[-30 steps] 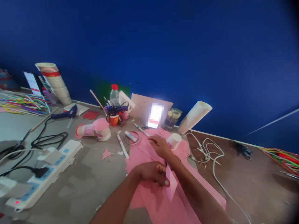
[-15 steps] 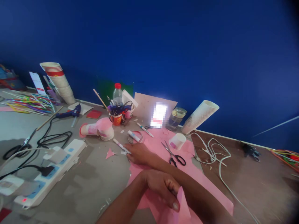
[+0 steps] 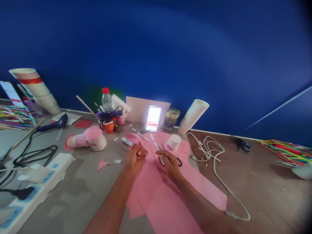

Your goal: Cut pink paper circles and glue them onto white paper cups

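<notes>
A white marker pen [image 3: 154,142] slants up and left from my right hand [image 3: 168,162], whose fingers are closed around its lower part. My left hand [image 3: 136,156] is left of it, fingers curled together over the edge of the pink paper [image 3: 158,191]; whatever may be inside them is hidden. Black-handled scissors [image 3: 180,161] lie mostly covered by my right hand. A white paper cup [image 3: 173,143] with a pink patch rests on its side on the paper, just beyond. Another marker [image 3: 140,134] and a glue tube [image 3: 126,141] lie past my left hand.
A pink-wrapped cup piece [image 3: 85,138], a power strip [image 3: 46,182] and a glue gun [image 3: 57,123] occupy the left. Along the blue wall stand a glowing phone [image 3: 154,118], a glass jar [image 3: 171,119] and stacked cups [image 3: 193,116]. A white cable [image 3: 219,182] trails right.
My right hand has moved back to the right with the marker, uncrossing my arms. My left hand has let go of the paper edge and moved forward. The view has turned right.
</notes>
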A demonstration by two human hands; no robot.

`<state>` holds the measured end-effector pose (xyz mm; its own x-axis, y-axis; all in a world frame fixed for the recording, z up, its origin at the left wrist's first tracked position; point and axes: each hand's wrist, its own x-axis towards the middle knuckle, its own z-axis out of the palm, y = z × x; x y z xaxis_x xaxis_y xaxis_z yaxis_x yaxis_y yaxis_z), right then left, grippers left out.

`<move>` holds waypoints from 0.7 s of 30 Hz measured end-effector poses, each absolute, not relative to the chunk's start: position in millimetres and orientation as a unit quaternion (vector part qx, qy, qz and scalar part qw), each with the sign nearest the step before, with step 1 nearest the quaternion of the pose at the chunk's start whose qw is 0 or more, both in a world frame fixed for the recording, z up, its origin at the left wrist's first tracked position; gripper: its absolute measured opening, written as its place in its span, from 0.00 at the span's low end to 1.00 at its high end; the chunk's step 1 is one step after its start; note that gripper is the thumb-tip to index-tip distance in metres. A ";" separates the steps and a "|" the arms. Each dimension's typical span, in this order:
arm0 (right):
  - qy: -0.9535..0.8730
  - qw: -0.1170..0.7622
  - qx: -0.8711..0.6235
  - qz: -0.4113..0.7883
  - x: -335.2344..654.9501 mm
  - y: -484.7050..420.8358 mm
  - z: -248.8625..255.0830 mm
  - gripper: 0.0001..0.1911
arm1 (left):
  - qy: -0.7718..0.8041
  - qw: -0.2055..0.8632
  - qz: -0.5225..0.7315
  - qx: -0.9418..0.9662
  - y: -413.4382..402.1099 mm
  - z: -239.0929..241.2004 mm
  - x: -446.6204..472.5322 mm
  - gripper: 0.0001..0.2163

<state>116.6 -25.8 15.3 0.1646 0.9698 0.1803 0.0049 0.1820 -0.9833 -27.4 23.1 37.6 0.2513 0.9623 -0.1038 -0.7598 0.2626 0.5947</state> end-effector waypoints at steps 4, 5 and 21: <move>-0.553 0.575 -0.510 0.322 112.1 -34.8 9.7 0.11 | 0.395 0.644 0.622 0.207 33.7 24.7 -24.7 0.17; -0.572 0.566 -0.510 0.305 111.4 -36.1 9.6 0.12 | 0.401 0.637 0.624 0.209 34.4 22.7 -23.8 0.17; -0.769 0.258 -0.581 0.066 114.4 -34.1 10.4 0.11 | 0.414 0.655 0.552 0.307 18.1 10.0 -4.9 0.14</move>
<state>114.4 -34.1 10.4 -0.1929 0.9276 0.3201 0.8595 0.3171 -0.4009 -4.9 18.1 10.0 0.0467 0.9777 -0.2046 -0.4696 0.2023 0.8594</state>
